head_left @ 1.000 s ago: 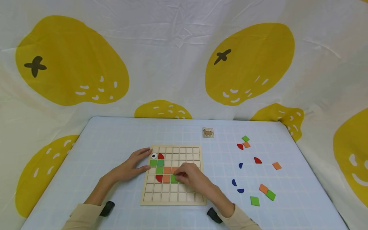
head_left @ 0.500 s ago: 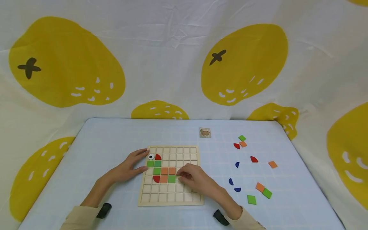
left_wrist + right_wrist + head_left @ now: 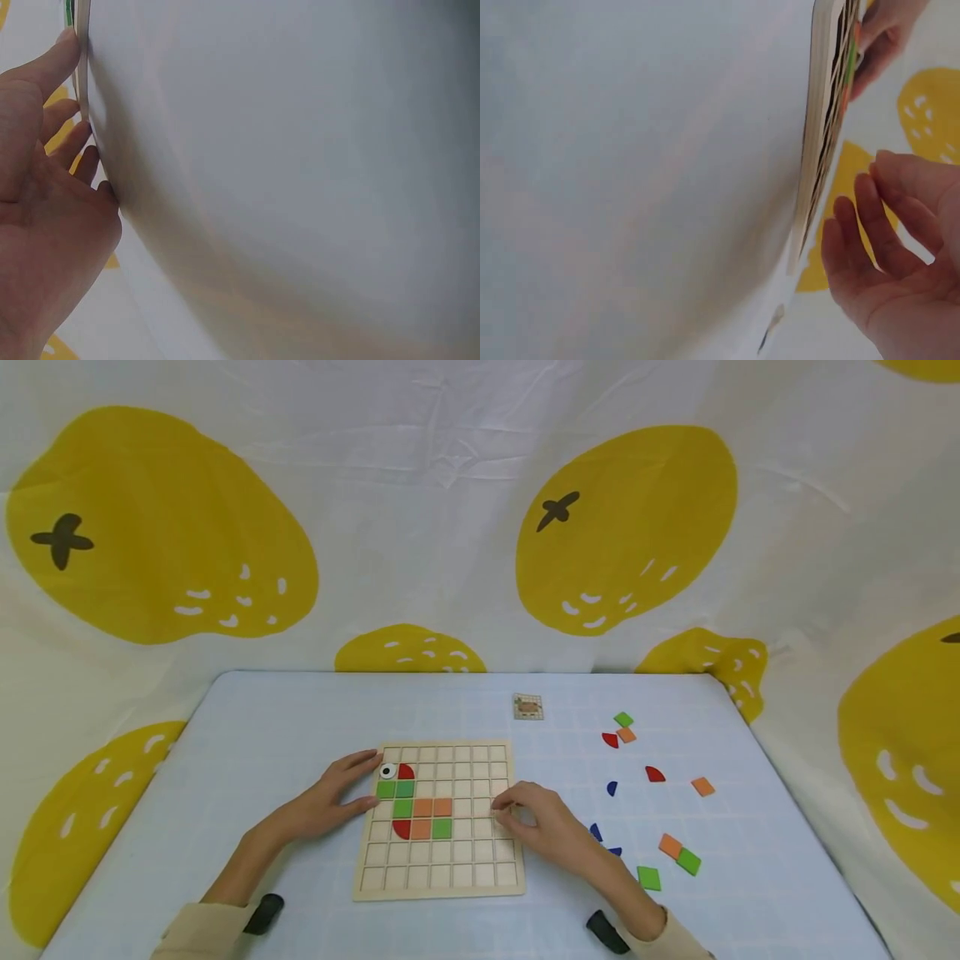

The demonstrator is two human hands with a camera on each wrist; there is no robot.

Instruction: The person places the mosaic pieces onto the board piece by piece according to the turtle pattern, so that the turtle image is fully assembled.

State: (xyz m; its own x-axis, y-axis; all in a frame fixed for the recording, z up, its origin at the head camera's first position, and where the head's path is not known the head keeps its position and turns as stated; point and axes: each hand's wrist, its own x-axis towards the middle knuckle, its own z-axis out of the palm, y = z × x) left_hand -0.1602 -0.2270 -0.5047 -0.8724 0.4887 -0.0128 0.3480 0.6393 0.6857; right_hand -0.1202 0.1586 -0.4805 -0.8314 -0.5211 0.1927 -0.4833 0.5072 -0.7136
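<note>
A wooden grid board [image 3: 480, 870] lies on the table in the head view. In its cells sit a white-and-black eye disc [image 3: 387, 771], red quarter-round tiles [image 3: 401, 829], green square tiles [image 3: 442, 828] and orange square tiles [image 3: 422, 807]. My left hand [image 3: 322, 802] rests at the board's left edge, thumb and fingertips touching it. Over the board's right edge hovers my right hand [image 3: 551, 831], its fingers loosely bent with nothing held. The right wrist view shows the right hand's fingers [image 3: 862, 206] bare and apart from the board.
Loose tiles lie to the right: green squares [image 3: 649, 877], orange squares [image 3: 702, 787], red quarter-rounds [image 3: 655, 774] and blue half-rounds [image 3: 612, 788], some partly behind the right hand. A small picture card [image 3: 528, 707] lies beyond the board. A fruit-print cloth [image 3: 450, 527] hangs behind the table.
My right hand has let go of the green square tile, which lies in its cell, and has moved right to the board's edge. The left hand stays at the board. The whole view has shifted slightly.
</note>
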